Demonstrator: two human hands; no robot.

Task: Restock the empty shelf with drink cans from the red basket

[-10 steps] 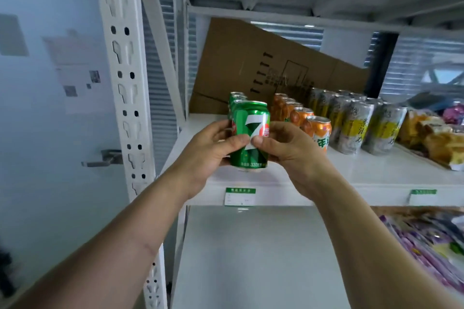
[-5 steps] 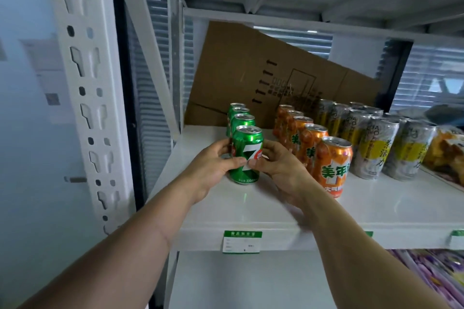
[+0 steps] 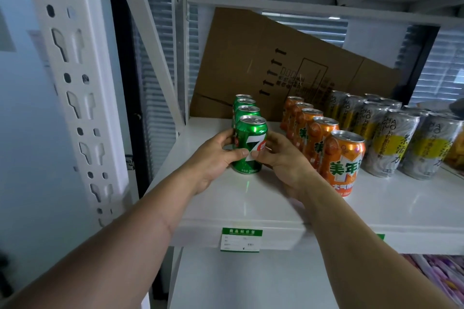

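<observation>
A green 7-Up can [image 3: 251, 143] stands upright on the white shelf [image 3: 241, 198], at the front of a row of green cans [image 3: 244, 108] running back toward the cardboard. My left hand [image 3: 216, 155] grips its left side and my right hand [image 3: 278, 158] grips its right side, thumbs meeting on the can's front. Right of it runs a row of orange cans [image 3: 342, 160], then silver-and-yellow cans [image 3: 386, 143]. The red basket is out of view.
A flattened cardboard box [image 3: 263, 63] leans against the back of the shelf. A white perforated upright [image 3: 75, 88] stands at the left. A green price tag [image 3: 241, 239] hangs on the shelf edge. Purple packets [image 3: 442, 276] lie on the lower shelf at right.
Both hands carried the green can from in front of the shelf edge inward and set it down at the front of the green row. The camera moved closer.
</observation>
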